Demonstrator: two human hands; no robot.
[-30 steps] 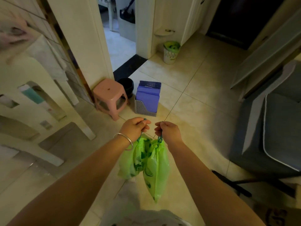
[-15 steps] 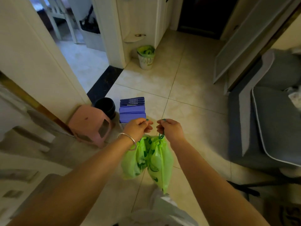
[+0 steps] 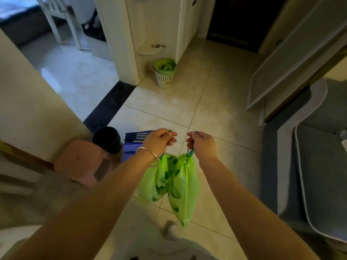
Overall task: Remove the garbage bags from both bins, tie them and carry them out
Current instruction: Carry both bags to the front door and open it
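Right now I count two hands and one green garbage bag [image 3: 169,182] hanging between them at centre frame. My left hand [image 3: 159,142] has its grip clamped on one drawstring, my right hand [image 3: 201,145] on the other drawstring [image 3: 189,153]. One white bin [image 3: 165,78] with a green liner stands at twelve o'clock. One pink stool [image 3: 82,162] sits at nine o'clock, one black pot [image 3: 106,139] just beside it.
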